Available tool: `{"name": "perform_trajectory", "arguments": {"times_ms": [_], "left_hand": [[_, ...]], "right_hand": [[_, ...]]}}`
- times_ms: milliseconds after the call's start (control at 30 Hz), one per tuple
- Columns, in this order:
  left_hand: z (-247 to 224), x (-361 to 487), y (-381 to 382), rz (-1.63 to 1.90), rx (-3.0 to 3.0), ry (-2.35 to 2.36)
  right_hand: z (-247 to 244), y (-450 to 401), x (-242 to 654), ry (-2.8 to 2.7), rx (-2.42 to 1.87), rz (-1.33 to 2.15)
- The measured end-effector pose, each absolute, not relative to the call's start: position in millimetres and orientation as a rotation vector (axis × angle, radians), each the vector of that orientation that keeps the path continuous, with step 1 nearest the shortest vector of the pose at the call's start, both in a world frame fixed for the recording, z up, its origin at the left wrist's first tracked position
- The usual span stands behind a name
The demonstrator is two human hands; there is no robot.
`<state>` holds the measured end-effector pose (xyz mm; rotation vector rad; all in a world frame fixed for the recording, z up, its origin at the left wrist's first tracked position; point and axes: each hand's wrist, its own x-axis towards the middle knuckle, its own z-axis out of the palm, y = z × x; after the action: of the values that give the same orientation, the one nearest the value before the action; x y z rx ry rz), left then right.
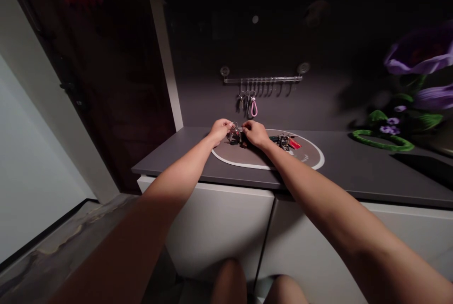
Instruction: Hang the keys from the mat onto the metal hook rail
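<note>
The left hand (221,130) and right hand (255,134) pinch a key ring (234,125) between closed fingers (246,125) at frame centre, over an oval mat (226,158) on the desk (170,157), beside more keys (284,141).

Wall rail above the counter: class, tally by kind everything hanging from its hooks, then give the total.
Metal key bunches: 2
Pink loop strap: 1
Total: 3
</note>
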<state>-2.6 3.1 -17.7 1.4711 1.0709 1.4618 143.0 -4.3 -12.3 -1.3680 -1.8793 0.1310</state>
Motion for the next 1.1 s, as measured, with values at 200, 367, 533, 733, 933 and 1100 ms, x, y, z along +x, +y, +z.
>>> {"name": "perform_trajectory", "arguments": {"times_ms": [200, 367, 533, 733, 933, 1100], "left_hand": [[-12.0, -3.1, -0.2, 1.515, 1.291, 0.967], [-8.2, -4.5, -2.4, 1.536, 1.213, 0.883], [-6.2, -5.5, -3.5, 1.541, 1.145, 0.759], [-4.8, -8.4, -0.7, 1.567, 1.100, 0.609], [-1.0, -10.3, -2.7, 1.539, 1.055, 0.505], [-0.6, -10.0, -3.9, 1.497, 1.075, 0.468]], "right_hand": [[-10.4, -8.3, 142.3, -1.895, -1.326, 0.135], [-8.8, -11.6, 141.3, -1.891, -1.288, 0.164], [-9.0, -11.5, 140.9, -1.895, -1.238, 0.158], [-10.7, -8.4, 140.3, -1.880, -1.141, 0.183], [-10.3, -7.7, 138.5, -1.827, -0.948, 0.243], [-9.7, -5.2, 137.2, -1.817, -0.799, 0.289]]}}
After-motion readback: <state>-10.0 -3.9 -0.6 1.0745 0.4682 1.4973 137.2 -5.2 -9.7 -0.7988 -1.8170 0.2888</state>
